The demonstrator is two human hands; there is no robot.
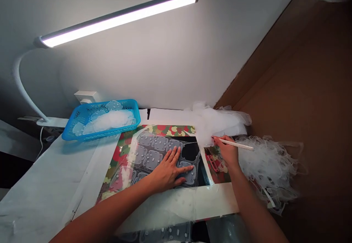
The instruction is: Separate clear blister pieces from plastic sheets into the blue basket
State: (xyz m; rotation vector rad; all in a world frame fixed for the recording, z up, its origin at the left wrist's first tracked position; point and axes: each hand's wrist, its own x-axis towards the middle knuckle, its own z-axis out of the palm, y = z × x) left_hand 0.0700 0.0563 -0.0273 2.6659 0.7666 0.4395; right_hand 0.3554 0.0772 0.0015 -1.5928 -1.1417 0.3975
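Note:
My left hand [168, 170] lies with fingers spread on a translucent sheet [153, 160] of rounded panels with small raised bits. Just right of its fingertips, one panel-shaped gap [189, 151] shows black underneath. My right hand [227, 154] is closed around a slim, white, pen-like tool [240, 145]. Its tip is by a heap of thin, whitish translucent pieces [220, 122]; exactly what it touches there I cannot make out. A small red-handled tool [212, 162] lies below the right hand, on a camouflage-patterned mat [112, 175].
A blue plastic basket [72, 128] at the back left holds similar translucent pieces. Stringy clear offcuts [271, 169] pile up at the right, against a tall cardboard panel [308, 107]. A lit tube lamp [121, 17] hangs overhead on a bent white arm. A wall socket [86, 96] is behind the basket.

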